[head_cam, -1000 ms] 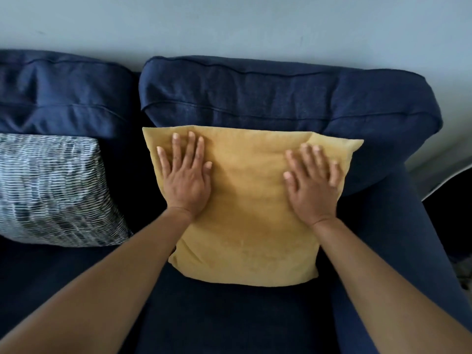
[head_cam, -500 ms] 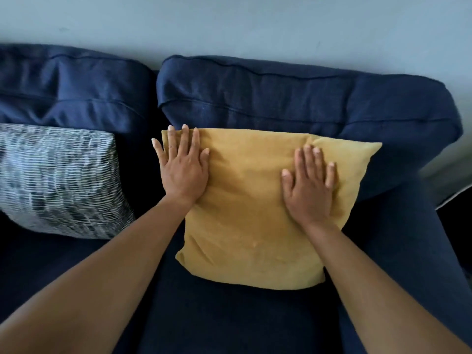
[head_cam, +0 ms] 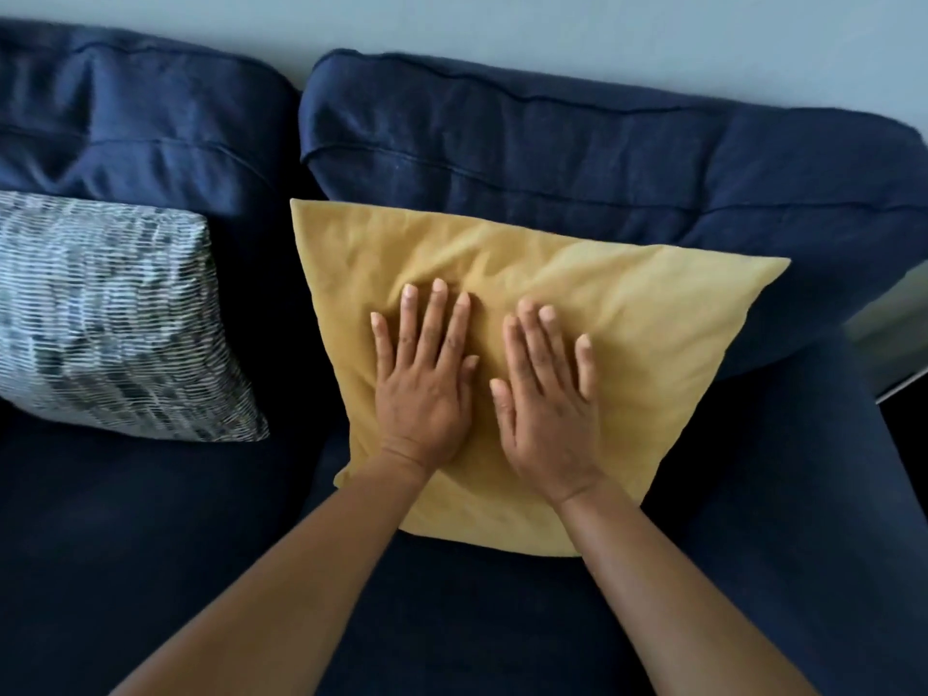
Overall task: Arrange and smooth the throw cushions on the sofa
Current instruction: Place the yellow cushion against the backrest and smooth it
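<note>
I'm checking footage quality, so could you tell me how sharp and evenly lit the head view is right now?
Head view: soft, even daylight with no glare; the yellow cushion and both hands, left hand and right hand, read fairly sharp; the patterned cushion at the left edge smears slightly; the navy sofa seat falls into deep shadow, and wide-angle bending curves its backrest.

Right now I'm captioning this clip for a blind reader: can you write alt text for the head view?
Two bare hands, left hand and right hand, press flat side by side on a mustard yellow cushion leaning against a navy sofa. A blue-and-white patterned cushion sits to its left.
</note>
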Motion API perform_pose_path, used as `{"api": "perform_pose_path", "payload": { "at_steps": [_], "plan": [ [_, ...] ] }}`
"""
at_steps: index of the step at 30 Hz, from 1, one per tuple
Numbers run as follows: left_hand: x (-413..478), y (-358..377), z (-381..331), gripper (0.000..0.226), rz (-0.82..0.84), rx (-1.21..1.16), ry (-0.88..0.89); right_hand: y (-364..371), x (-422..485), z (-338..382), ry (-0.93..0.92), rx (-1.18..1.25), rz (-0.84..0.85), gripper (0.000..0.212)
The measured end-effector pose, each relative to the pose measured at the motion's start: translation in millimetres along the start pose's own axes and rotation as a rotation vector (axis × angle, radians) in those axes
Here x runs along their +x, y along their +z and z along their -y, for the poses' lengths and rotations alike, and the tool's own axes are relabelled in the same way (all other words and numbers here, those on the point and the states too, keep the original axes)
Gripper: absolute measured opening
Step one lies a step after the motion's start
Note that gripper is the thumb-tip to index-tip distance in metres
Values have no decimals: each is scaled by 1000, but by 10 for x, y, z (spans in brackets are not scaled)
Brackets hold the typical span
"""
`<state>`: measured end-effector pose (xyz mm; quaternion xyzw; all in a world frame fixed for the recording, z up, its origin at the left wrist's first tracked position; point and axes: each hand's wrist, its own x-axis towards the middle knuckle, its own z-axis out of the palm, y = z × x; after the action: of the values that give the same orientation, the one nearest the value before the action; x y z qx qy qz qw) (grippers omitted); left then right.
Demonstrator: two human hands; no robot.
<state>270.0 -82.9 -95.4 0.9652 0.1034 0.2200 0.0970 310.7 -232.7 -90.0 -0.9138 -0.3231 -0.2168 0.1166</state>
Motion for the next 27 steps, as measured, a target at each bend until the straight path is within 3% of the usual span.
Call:
{"api": "perform_pose_path", "payload": {
  "at_steps": [2, 5, 9, 12, 15, 19, 24, 27],
  "plan": [
    [-10, 84, 137, 58, 11, 16, 15, 124, -203, -129, 11, -90, 80, 62],
    [-45, 110, 486, 65, 51, 80, -12, 128, -371, -618, 237, -109, 127, 68],
    [-23, -82, 732, 77, -30, 78, -137, -83, -396, -896, 542, -29, 33, 70],
    [161, -200, 392, 72, -171, 12, -126, -137, -68, -519, 384, 16, -124, 65],
    [368, -175, -75, 61, -101, 6, 46, -55, 290, -164, 143, -2, -35, 58],
    [584, -217, 262, 61, 107, 125, -61, -24, 403, -583, 314, -20, 175, 60],
    [767, -559, 724, 62, 28, 172, -184, -298, 373, -969, 577, -14, 80, 64],
    [815, -570, 258, 59, -56, 82, -42, -344, 630, -482, 381, 8, -26, 60]
  ]
}}
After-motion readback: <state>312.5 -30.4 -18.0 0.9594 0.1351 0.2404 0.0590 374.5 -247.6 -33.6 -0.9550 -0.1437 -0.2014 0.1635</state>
